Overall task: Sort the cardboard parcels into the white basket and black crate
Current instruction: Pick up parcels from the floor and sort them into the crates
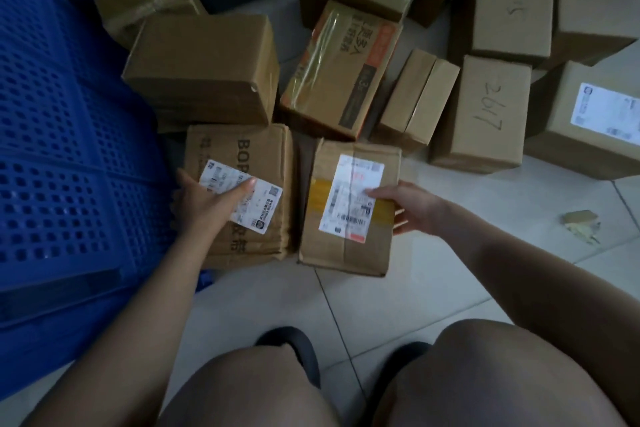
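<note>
Head view, left hand (204,204) on lengthwise parcel (242,198) (label up)

There is only one view, from the camera on my head, so no second view shares any of it. It looks forward and steeply down at the tiled floor (408,291) in front of me while I crouch. My knees (502,374) fill the bottom edge, very close to the lens. My left hand (204,204) and right hand (415,208) sit around mid-frame, at arm's reach. The cardboard parcels (207,69) spread from there to the top edge, farther off along the floor. A blue crate (62,149) takes up the left side, close by. The wide angle bends straight lines near the frame's corners.
</note>
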The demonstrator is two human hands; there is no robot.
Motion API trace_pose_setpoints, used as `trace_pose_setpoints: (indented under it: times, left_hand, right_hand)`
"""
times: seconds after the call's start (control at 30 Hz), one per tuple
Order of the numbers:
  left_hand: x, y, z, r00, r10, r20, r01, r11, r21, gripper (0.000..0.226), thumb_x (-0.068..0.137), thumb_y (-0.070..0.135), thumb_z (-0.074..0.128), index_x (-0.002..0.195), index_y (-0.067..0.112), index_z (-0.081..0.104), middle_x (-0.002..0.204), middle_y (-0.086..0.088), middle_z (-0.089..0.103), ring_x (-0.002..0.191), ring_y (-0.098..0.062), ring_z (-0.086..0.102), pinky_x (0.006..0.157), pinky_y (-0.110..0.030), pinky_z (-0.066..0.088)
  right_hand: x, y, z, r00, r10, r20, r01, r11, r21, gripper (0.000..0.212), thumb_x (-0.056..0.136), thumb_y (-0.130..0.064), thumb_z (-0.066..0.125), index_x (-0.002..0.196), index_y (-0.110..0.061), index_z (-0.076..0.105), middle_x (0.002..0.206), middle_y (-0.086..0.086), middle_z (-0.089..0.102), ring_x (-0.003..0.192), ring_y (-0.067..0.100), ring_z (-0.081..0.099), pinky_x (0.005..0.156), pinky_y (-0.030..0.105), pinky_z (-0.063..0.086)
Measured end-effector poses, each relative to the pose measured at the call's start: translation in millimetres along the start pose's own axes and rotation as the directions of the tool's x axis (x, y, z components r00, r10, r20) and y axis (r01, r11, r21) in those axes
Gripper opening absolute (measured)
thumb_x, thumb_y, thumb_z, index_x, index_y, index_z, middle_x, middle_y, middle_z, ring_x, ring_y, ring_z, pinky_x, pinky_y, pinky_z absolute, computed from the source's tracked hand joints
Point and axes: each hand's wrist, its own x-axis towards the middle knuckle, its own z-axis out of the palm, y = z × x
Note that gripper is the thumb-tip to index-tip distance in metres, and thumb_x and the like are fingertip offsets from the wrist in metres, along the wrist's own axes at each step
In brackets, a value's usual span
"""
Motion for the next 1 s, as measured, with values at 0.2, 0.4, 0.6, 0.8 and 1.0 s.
trace_pose_setpoints:
  times: [0.2,0.4,0.6,0.8,1.0]
  left_hand:
    - [2,1,2,0.957,-0.026,0.290,0.107,0.958,-0.267,0.065,0.054,0.030,0.090,0.112,0.013,0.064,0.101,-0.007,0.072,0.087,-0.020,0.070,0.073,-0.034,0.056]
    - [-1,-6,14,0.933,-0.002,0.360,0.151,0.910,-0.387,0.067,0.061,0.026,0.087,0.118,0.013,0.057,0.102,-0.007,0.072,0.090,-0.023,0.070,0.082,-0.045,0.056]
    - [-9,13,24,0.911,0.042,0.411,0.176,0.860,-0.478,0.053,0.075,0.020,0.078,0.121,0.009,0.056,0.107,-0.010,0.070,0.091,-0.023,0.069,0.074,-0.038,0.058]
    - [-38,45,35,0.869,0.069,0.491,0.260,0.779,-0.570,0.027,0.096,0.033,0.051,0.090,0.010,0.063,0.084,-0.013,0.063,0.064,-0.012,0.067,0.062,-0.023,0.053]
    - [-35,42,20,0.827,0.093,0.554,0.400,0.595,-0.697,0.068,0.085,0.072,0.035,0.121,0.022,0.063,0.113,-0.011,0.068,0.104,-0.030,0.065,0.089,-0.041,0.052]
  right_hand:
    - [-4,-8,-2,0.963,-0.101,-0.248,0.134,0.984,0.117,0.053,0.074,-0.037,0.079,0.119,-0.024,0.054,0.101,-0.004,0.070,0.085,0.013,0.067,0.070,0.030,0.051]
    - [-23,-6,-26,0.977,-0.111,-0.185,0.138,0.980,0.142,0.042,0.069,-0.027,0.082,0.107,-0.020,0.066,0.094,-0.001,0.074,0.087,0.017,0.070,0.072,0.031,0.052]
    - [-70,-36,-65,0.975,-0.213,0.065,0.169,0.896,0.410,0.055,0.056,-0.028,0.082,0.106,-0.009,0.067,0.091,0.005,0.076,0.077,0.016,0.073,0.066,0.028,0.059]
    - [-81,-77,-29,0.962,-0.272,0.025,0.272,0.962,0.006,0.071,0.059,-0.056,0.077,0.117,-0.019,0.063,0.106,0.000,0.073,0.097,0.017,0.069,0.090,0.037,0.053]
    - [-53,-62,-5,0.981,-0.068,-0.184,0.122,0.946,0.302,0.087,0.068,-0.084,0.044,0.123,-0.018,0.059,0.118,0.015,0.060,0.103,0.029,0.059,0.087,0.043,0.046]
